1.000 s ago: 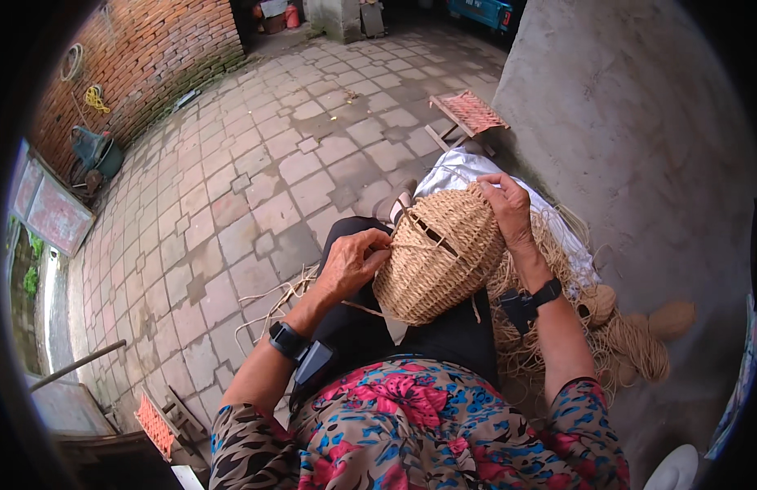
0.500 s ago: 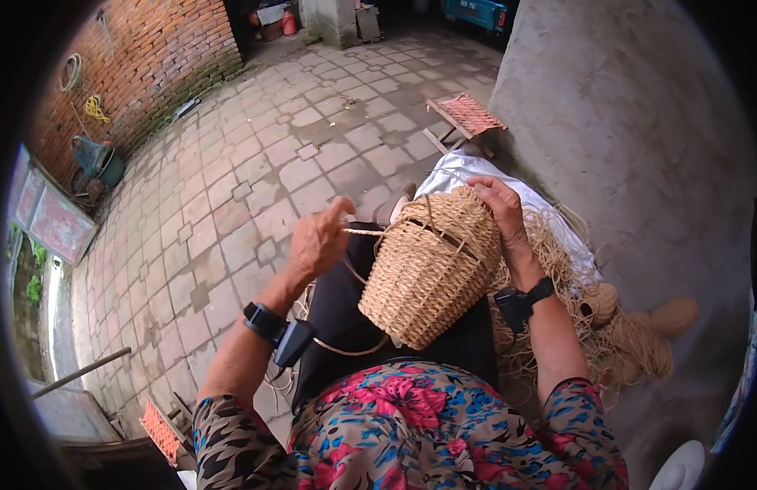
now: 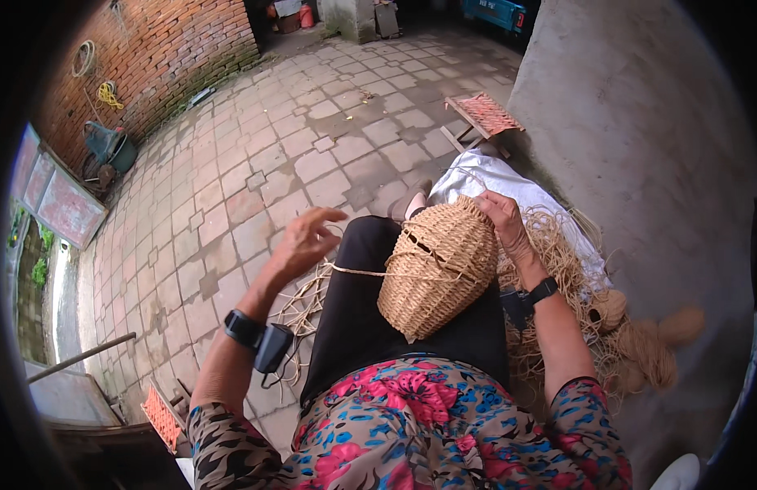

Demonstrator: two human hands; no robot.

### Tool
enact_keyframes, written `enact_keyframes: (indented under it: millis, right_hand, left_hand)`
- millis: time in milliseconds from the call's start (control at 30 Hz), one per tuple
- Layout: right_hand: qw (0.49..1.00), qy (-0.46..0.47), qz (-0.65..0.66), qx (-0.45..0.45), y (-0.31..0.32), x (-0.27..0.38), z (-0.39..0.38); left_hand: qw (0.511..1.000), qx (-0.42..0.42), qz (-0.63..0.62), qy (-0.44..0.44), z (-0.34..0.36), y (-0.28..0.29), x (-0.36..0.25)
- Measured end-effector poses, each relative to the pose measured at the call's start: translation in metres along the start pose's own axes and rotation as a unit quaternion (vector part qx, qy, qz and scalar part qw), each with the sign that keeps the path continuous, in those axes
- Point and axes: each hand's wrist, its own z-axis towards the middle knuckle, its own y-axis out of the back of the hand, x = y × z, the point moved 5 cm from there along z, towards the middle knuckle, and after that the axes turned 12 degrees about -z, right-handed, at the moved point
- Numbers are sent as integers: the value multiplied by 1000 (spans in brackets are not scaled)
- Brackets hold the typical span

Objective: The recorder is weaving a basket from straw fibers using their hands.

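A tan woven basket (image 3: 434, 282) lies tilted across my thighs, with a dark slit-like gap in its weave near the upper part. At its upper right rim, my right hand (image 3: 507, 224) pinches the edge between thumb and fingers. My left hand (image 3: 305, 245) hovers to the left of the basket, fingers apart and nothing visible in them. From the basket's side a strand of cord (image 3: 358, 271) runs left below that hand, over my dark trouser leg, toward loose cord (image 3: 307, 304) beside my knee.
A heap of tangled cord (image 3: 550, 253) and balls of twine (image 3: 609, 309) lie to my right, partly on a white sheet (image 3: 509, 178). A low stool with a red woven seat (image 3: 485, 113) stands ahead by the grey wall (image 3: 640, 147). Another red-seated stool (image 3: 162, 416) is at lower left.
My left hand has let go of the cord, its fingers spreading; the strand now hangs slack lower down. The basket has turned a little in my right hand, which still grips its rim.
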Motion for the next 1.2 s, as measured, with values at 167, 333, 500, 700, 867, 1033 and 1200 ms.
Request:
enact_keyframes:
  millis: [167,333,500,700,867,1033,1200]
  right_hand:
    - [986,31,-149,62,0,3,14]
    - [993,-23,-110,24,-8,-17,20]
    - [992,-3,-124,-20,-13,-21,24]
    - [996,-9,-71,-46,-20,-2,24]
    - [992,-23,-84,-87,-7,-30,24]
    - [990,-3,-118,-79,-3,-30,33]
    - [985,-33,-162,-51,-17,-7,37]
  left_hand:
    - [992,66,82,-65,9,-80,-5]
    - [964,38,198,-174,17,-95,-18]
    - [991,10,108,-76,50,-62,-8]
    - [889,-190,242,-339,134,20,-130]
    - [912,-265,142,-280,79,10,-135]
    - [980,41,-108,163,-5,-65,-15]
    - [894,-16,-311,322,-29,-104,36]
